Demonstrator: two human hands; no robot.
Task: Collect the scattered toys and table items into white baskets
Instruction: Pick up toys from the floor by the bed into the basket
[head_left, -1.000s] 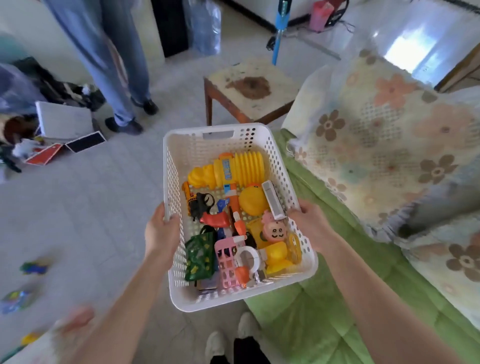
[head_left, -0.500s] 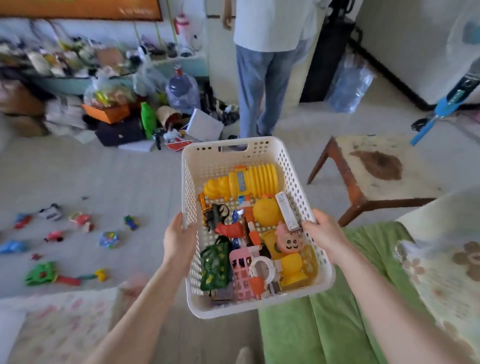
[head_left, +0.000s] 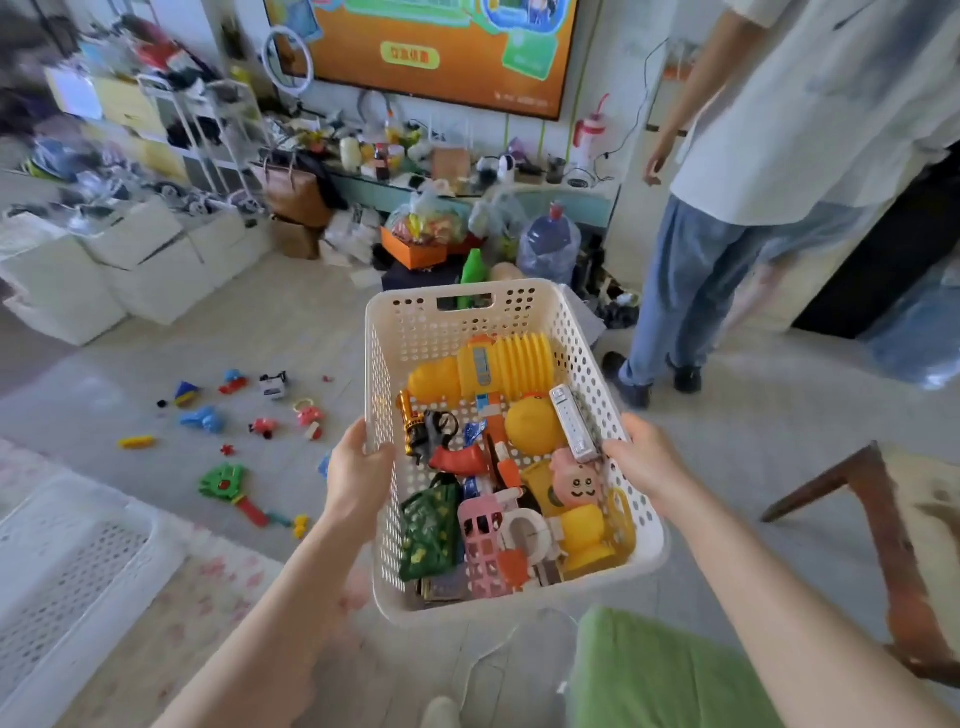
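I carry a white perforated basket (head_left: 470, 312) in front of me, above the floor. My left hand (head_left: 358, 475) grips its left rim and my right hand (head_left: 647, 462) grips its right rim. Inside lie several toys: a yellow ribbed toy (head_left: 498, 364), a yellow ball (head_left: 532, 426), a pink-faced figure (head_left: 574, 480), a green patterned pouch (head_left: 430, 525), a pink grid piece (head_left: 480, 540) and a white remote (head_left: 571, 423). Scattered toys (head_left: 249, 415) lie on the floor to the left, among them a green and red hand-shaped clapper (head_left: 231, 488).
A second white basket (head_left: 67, 566) sits on a patterned mat at lower left. A person in jeans (head_left: 691, 280) stands at upper right. A wooden stool (head_left: 883, 530) is at right, a green cushion (head_left: 649, 675) below. Cluttered shelves, white bins (head_left: 104, 270) and a TV line the back.
My view has swung left from the sofa and stool toward the TV wall and the toys on the floor. Both hands keep holding the basket, which came round with me.
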